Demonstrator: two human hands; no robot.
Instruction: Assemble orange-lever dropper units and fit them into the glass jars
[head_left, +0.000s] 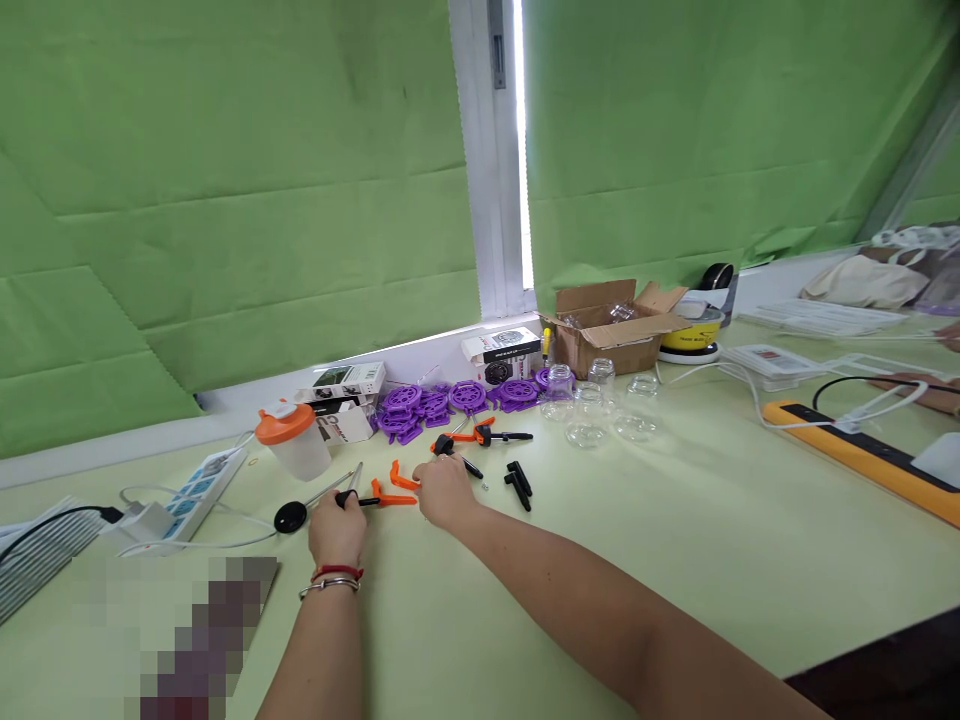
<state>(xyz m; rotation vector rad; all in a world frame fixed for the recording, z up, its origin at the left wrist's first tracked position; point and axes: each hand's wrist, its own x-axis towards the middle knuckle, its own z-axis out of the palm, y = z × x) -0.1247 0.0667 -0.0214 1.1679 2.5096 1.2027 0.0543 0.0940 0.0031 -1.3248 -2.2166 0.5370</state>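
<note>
My left hand (337, 525) is clamped on a black rod (367, 502) with an orange end, near left on the pale bench (720, 530). My right hand (444, 488), just right of it, has its fingertips at an orange clip (403, 476); I cannot tell whether they pinch it. Just right of that hand lie two black tubes (518, 486).

Beyond, purple wheels (468, 397) are heaped before printed white boxes (501, 347); their lettering is too small for me to read. The yellow tub (694, 332) at far right carries dark letters, also unclear.

Open bench spreads right of the tubes, up to an orange-edged power strip (862, 455). Clear glass jars (589, 405) bound it on the far side. The bench's near edge slants at lower right.
</note>
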